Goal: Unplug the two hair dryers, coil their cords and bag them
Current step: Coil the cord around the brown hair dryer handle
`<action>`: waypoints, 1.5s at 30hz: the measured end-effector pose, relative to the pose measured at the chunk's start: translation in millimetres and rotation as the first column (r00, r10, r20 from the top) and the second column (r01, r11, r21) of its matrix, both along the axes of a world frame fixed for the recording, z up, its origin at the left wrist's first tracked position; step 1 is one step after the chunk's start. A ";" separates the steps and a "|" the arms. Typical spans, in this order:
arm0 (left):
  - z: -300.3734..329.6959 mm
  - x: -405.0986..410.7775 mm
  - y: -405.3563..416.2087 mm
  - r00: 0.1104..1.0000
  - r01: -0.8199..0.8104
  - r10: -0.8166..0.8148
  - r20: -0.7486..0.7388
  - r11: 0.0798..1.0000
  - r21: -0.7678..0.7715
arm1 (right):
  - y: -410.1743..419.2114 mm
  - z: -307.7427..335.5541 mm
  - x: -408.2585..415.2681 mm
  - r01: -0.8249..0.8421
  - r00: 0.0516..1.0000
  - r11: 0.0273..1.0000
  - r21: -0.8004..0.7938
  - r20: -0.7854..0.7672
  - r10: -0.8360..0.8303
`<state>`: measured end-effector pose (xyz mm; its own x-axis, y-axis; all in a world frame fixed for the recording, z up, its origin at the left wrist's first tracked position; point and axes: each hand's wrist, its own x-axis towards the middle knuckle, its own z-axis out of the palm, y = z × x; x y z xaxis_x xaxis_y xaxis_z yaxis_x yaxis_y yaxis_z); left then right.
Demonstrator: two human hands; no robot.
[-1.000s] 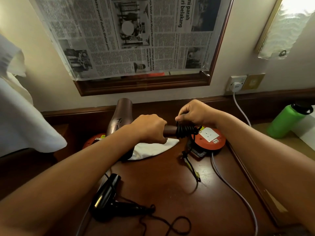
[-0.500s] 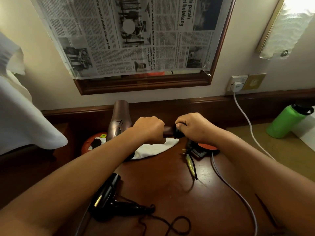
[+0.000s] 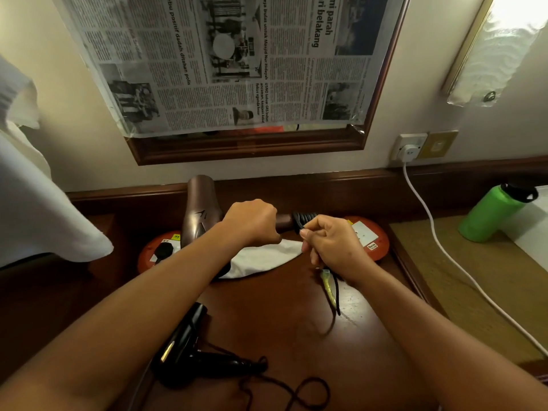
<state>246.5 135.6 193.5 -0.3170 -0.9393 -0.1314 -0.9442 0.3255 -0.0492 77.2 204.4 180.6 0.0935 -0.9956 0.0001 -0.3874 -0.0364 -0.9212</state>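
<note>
Left hand (image 3: 252,222) clenched round handle of bronze hair dryer (image 3: 201,215), held above table (image 3: 281,307). Right hand (image 3: 332,247) fingers pinch black cord (image 3: 305,218), coiled round handle end just beyond fingertips. Dryer rigid, likely hefty: grip handle. Cord limp, springy; keep tension. Black hair dryer (image 3: 184,345) lies below wrists, cord loose.

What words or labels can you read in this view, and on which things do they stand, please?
"mi parah ari belakang": newspaper headline, cut off at the top edge.
"tebu positif dadah ditahan polis": second headline on the same sheet.
Newspaper body text: mostly too small to read.
Stickers on the orange cable reel: blurred.
Emblem on the bronze hair dryer: no letters legible.
</note>
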 end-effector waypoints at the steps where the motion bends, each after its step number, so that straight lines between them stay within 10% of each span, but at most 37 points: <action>1: -0.1 0.1 0.5 1.000 0.002 -0.002 -0.002 1.000 -0.004 | 1.3 -3.1 0.2 0.011 1.000 1.000 0.008 0.007 -0.011; 23: 9.7 6.0 5.3 0.986 -0.009 0.020 -0.168 0.998 0.066 | 19.9 -34.2 -0.6 -0.091 0.995 0.990 0.111 0.041 0.087; 34: 22.4 -6.1 20.5 0.973 0.027 -0.006 -0.229 0.996 0.087 | 24.2 -49.1 -26.9 -0.414 0.762 0.850 0.327 0.635 0.126; 45: 37.9 -36.6 23.0 0.964 0.044 -0.011 -0.265 0.992 0.119 | -2.0 -55.5 -65.0 -0.405 0.877 0.797 0.449 0.437 0.200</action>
<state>209.9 158.6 231.4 -0.3817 -0.9114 -0.1537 -0.9088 0.3398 0.2421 12.2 202.4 125.1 0.4853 -0.7745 -0.4057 -0.0867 0.4190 -0.9038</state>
